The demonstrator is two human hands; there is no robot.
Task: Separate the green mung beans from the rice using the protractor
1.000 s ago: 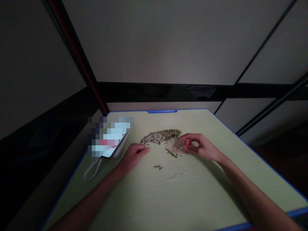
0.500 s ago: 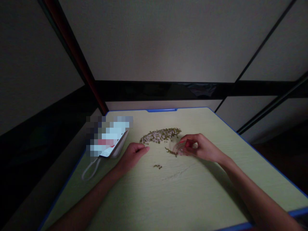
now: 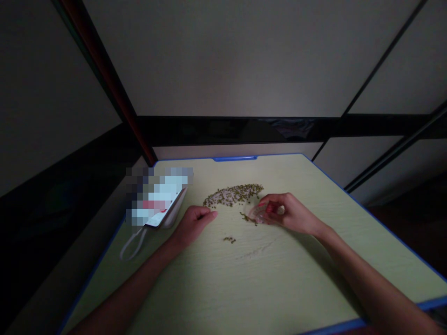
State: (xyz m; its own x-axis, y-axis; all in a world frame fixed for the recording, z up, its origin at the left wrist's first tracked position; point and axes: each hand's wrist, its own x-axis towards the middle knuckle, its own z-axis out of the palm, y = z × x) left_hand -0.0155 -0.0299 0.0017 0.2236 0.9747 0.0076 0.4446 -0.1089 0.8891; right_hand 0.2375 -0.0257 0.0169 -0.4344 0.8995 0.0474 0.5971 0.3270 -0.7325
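A heap of small green beans mixed with pale grains lies on the light green table. My right hand is closed round a small clear plastic cup, tilted on its side with its mouth against a short trail of beans. My left hand rests on the table left of the heap, fingers curled and pinched together; whether it holds a bean is too dim to tell. A tiny cluster of beans lies apart, nearer to me.
A phone in a white case with a wrist strap lies at the table's left edge, its screen lit. The table has a blue rim. Dark bars and a grey wall stand behind it.
My right hand has drawn the clear cup slightly left and down onto the bean trail. The left hand has stayed in place.
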